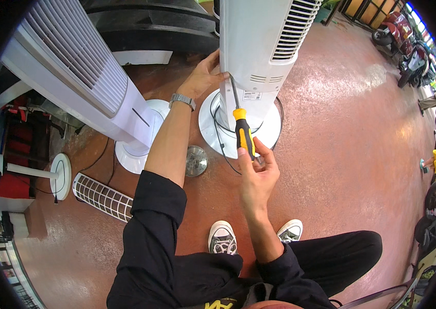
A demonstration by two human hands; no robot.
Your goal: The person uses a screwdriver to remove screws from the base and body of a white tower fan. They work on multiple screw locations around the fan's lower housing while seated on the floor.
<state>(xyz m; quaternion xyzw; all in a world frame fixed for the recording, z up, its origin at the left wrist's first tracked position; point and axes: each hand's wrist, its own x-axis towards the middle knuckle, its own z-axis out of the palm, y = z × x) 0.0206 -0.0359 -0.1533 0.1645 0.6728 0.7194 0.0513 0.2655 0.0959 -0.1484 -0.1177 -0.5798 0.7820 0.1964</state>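
A white tower fan (251, 46) stands upright on a round white base (208, 126), its vented side to the right. My right hand (259, 177) grips the lower end of a screwdriver (244, 134) with a yellow and black handle. The screwdriver's metal shaft points up, its tip against or very near the fan's lower housing. My left hand (205, 77), with a watch on the wrist, rests against the fan's left edge, the thumb close to the tip. Its other fingers are partly hidden behind the housing, so whether they hold anything is hard to see.
Another white tower fan (89, 77) leans at the left on its own round base. A white grille panel (103, 196) lies on the red floor, near a clear round dish (196, 161). Black cables trail around the bases. Motorbikes (398, 31) are parked at the far right.
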